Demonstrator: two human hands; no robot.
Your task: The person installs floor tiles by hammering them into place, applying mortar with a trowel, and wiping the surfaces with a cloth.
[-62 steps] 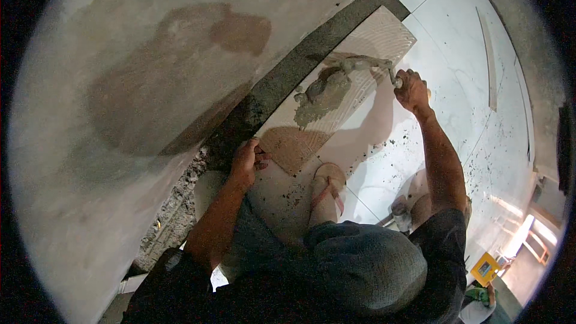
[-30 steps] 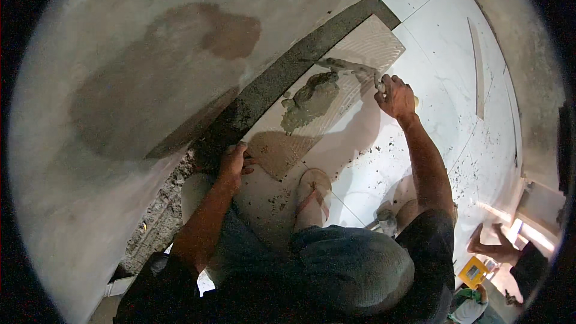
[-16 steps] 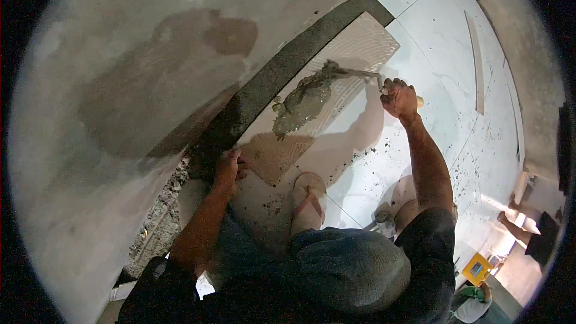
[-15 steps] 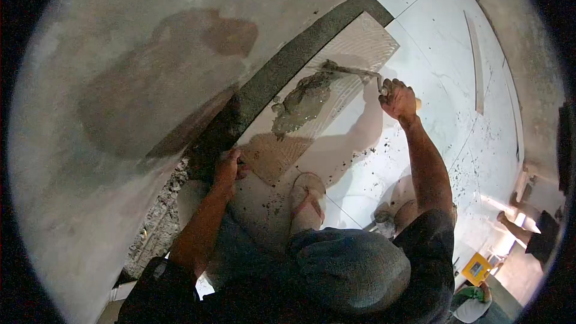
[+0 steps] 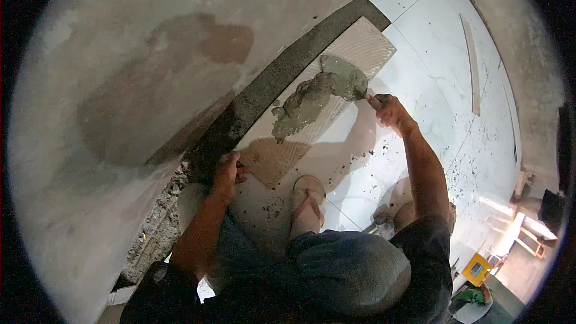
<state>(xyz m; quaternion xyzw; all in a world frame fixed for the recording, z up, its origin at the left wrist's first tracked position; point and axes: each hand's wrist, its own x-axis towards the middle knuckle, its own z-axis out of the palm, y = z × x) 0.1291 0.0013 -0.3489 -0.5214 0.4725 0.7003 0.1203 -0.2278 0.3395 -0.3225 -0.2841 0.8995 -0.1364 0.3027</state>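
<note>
A pale rectangular tile (image 5: 366, 42) with ridged lines lies diagonally beside a dark mortar strip (image 5: 258, 102). A lumpy heap of wet grey mortar (image 5: 297, 111) sits on it. My right hand (image 5: 390, 111) is closed on the handle of a trowel (image 5: 351, 81), whose mortar-smeared blade rests flat over the tile at the upper end of the heap. My left hand (image 5: 231, 173) grips the tile's lower left corner, fingers curled round the edge. My foot in a flip-flop (image 5: 306, 195) stands near the tile's lower end.
A rough wall surface (image 5: 108, 84) fills the left, with rubble (image 5: 153, 222) along its foot. White floor tiles (image 5: 414, 36) stretch to the right, bearing a thin strip (image 5: 469, 60) and scattered crumbs. At lower right are a yellow box (image 5: 477, 270) and another person in green and white (image 5: 471, 305).
My right hand has moved down, turning the trowel from edge-on to flat over the mortar. The co-worker in dark clothing at right has mostly left view.
</note>
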